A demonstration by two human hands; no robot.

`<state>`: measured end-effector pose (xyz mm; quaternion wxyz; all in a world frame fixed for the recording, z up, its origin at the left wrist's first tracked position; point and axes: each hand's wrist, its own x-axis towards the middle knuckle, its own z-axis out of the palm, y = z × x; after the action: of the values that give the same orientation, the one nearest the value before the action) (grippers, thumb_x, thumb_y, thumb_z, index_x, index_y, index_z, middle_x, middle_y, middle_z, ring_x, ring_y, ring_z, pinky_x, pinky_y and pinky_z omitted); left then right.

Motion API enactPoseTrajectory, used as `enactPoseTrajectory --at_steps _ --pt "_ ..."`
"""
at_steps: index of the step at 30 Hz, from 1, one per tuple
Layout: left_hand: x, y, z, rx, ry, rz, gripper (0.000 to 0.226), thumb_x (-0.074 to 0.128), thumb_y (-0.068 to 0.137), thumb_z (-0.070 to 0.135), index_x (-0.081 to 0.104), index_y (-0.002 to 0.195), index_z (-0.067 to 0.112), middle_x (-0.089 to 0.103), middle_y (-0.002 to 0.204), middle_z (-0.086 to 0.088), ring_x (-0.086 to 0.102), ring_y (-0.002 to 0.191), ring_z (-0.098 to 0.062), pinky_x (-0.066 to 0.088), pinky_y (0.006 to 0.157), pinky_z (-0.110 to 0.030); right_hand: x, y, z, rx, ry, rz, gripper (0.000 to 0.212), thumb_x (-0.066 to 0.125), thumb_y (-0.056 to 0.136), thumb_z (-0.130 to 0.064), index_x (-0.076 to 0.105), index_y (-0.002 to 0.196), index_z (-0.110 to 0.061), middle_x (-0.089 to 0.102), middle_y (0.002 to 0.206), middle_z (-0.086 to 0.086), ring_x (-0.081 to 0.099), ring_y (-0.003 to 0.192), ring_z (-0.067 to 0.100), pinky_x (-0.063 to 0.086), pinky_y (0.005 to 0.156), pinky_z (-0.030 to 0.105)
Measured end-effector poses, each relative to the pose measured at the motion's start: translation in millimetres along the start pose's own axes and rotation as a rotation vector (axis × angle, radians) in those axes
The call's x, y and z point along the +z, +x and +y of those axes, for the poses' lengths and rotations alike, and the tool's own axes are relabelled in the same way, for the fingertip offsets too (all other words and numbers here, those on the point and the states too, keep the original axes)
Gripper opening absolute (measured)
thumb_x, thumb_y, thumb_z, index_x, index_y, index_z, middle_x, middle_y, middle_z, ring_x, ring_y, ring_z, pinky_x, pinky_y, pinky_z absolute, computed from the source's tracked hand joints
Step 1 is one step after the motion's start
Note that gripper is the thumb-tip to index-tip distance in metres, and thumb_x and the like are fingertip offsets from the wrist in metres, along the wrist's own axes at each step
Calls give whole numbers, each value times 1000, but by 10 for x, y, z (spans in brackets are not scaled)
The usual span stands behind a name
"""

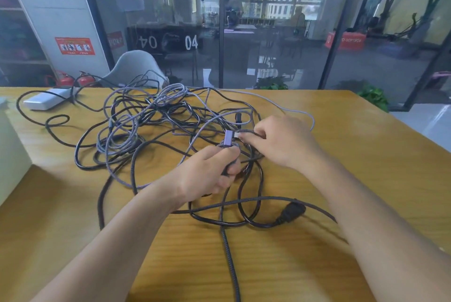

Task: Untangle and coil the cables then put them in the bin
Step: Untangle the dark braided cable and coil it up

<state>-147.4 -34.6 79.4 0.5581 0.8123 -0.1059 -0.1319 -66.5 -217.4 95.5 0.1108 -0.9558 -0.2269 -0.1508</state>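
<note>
A tangle of black and grey braided cables (156, 121) sprawls across the wooden table (366, 155). My left hand (214, 174) grips a grey braided cable just below its purple-grey plug (228, 136), which sticks up above my fingers. My right hand (280, 140) pinches a dark cable right beside that plug's metal tip. A black power plug (291, 211) lies near the front, on a thick black cable. A white bin (9, 145) shows only partly at the left edge.
A white power adapter (46, 100) lies at the table's far left with a black cord looping from it. A grey chair (136, 67) stands behind the table, and a glass wall beyond it. Bare tabletop lies at the right and front.
</note>
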Motion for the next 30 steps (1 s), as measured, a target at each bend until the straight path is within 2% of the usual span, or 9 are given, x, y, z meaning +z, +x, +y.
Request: enactPoseTrajectory --at_steps 2,6,11,15,20,22,24,26,30 --pt "3 24 -41 -2 -12 33 41 31 112 37 43 80 15 31 62 2 22 57 -16 16 56 -34 -64 -60 -36 3 144 -14 60 56 100 -56 40 58 -16 37 52 -1 36 51 20 26 52 34" --pt "1 57 -89 36 -43 145 39 32 111 36 44 82 13 32 62 1 23 61 -19 20 54 -31 -132 -163 -94 -34 451 -83 34 55 102 -30 65 72 -19 59 65 12 44 54 17 37 58 35" --pt "-15 84 -56 68 -124 224 36 31 110 28 40 78 15 29 63 -1 22 58 -18 15 60 -39 -94 -248 -202 -156 583 -2 41 50 106 -22 53 65 -20 61 60 2 70 74 25 53 71 43" --pt "-19 83 -36 92 -150 251 37 29 110 24 38 75 16 28 60 1 23 54 -15 15 59 -38 -47 -310 -333 -226 552 65 38 48 109 -23 52 71 -20 53 57 3 44 51 18 40 55 39" --pt "-34 65 -95 91 -183 295 34 30 109 22 42 80 8 27 60 2 21 57 -16 14 61 -40 -7 -338 -448 -262 337 73 29 45 110 -30 53 82 -25 47 56 -11 48 55 13 29 53 24" --pt "-60 62 -146 73 -215 325 33 31 108 24 43 80 10 27 60 2 20 57 -17 14 62 -41 -12 -325 -435 -282 95 133 27 45 107 -34 55 84 -25 52 64 -10 52 65 13 35 62 27" --pt "-154 71 -177 65 -292 388 35 30 108 27 41 77 15 28 62 2 21 55 -16 14 59 -39 -41 -307 -335 -325 -15 250 29 49 103 -33 59 78 -22 51 66 -8 51 74 16 42 92 30" --pt "-288 63 -195 79 -368 444 39 30 110 29 40 73 20 29 62 3 22 52 -14 20 54 -31 -37 -294 -240 -367 19 275 31 48 102 -30 59 74 -24 47 63 -11 47 71 13 31 114 30" --pt "-277 39 -183 83 -314 337 41 30 110 32 41 73 21 30 62 3 24 52 -13 24 49 -25 86 -289 -276 -286 162 230 33 37 109 -36 60 87 -27 56 61 -13 49 63 14 39 79 32"
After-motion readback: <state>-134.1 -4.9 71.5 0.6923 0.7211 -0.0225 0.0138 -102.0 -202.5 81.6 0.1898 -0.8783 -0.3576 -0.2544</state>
